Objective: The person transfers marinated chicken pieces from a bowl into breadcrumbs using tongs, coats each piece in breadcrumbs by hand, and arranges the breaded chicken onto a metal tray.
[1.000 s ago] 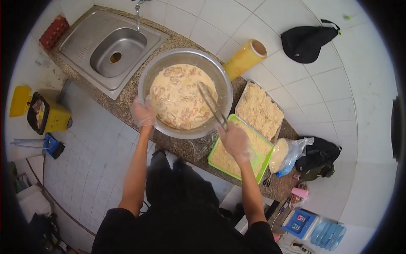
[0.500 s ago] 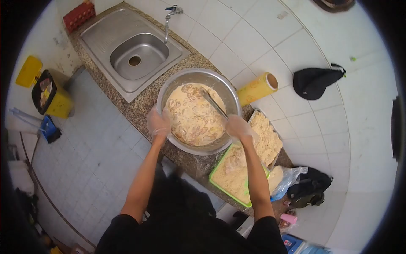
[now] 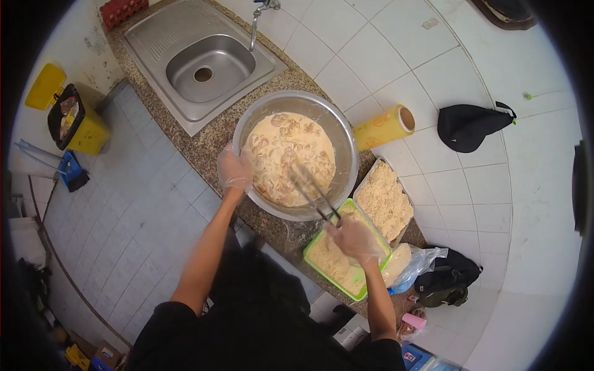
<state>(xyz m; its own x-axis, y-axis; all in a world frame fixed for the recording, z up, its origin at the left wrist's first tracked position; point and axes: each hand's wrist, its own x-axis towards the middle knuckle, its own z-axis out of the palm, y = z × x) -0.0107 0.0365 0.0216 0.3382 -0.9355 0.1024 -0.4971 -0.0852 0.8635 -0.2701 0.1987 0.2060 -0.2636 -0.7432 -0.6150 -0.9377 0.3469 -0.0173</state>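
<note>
A large metal bowl [image 3: 346,145] holds pieces, which look like meat, in a creamy batter [image 3: 312,139]. My left hand [image 3: 235,169], in a clear plastic glove, grips the bowl's left rim. In my gloved right hand [image 3: 354,238] are metal tongs [image 3: 312,191], their arms apart and their tips at the batter near the middle of the bowl. This hand is above a green-rimmed tray [image 3: 334,284] of pale crumbs. Beyond it, a metal tray [image 3: 385,201] holds a heap of crumb-coated pieces.
A steel sink [image 3: 210,68] is set into the granite counter left of the bowl. Against the tiled wall stands a yellow roll of wrap [image 3: 385,127]. A plastic bag [image 3: 421,266] and a black bag [image 3: 448,278] sit beyond the trays. A yellow bin [image 3: 90,133] stands on the floor.
My right hand has drawn back toward me, from the bowl's rim to above the green-rimmed tray. The tongs' tips shifted lower in the bowl and their arms spread. My left hand stays on the rim.
</note>
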